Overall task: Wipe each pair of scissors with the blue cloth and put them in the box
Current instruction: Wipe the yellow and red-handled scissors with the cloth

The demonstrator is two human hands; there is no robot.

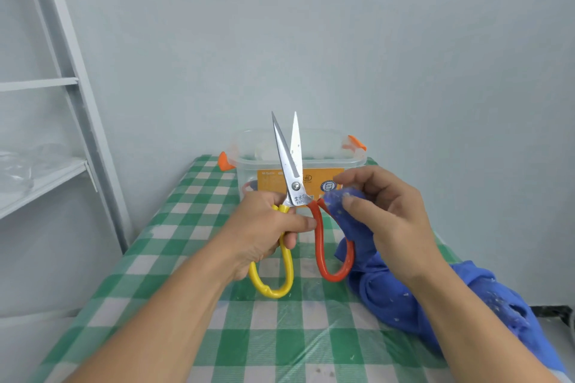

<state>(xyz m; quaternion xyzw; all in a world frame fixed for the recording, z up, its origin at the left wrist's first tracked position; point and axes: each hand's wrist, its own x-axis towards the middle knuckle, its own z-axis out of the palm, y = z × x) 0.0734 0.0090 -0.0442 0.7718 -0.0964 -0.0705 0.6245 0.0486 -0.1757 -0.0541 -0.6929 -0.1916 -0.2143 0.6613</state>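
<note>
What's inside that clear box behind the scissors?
The clear plastic box shows only hazy pale shapes through its wall, nothing nameable. Its orange label, the scissors in the left hand, and the right hand gripping the blue cloth cover its lower front, so the bottom is hidden.

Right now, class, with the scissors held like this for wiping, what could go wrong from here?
1. The scissors have their blades parted, tips up; if the right hand slides the blue cloth up from the red handle, that hand may meet an edge.
2. The left hand grips the yellow handle, so pushing the red one might snap the blades together.
3. The cloth carries pale specks that could transfer.
</note>
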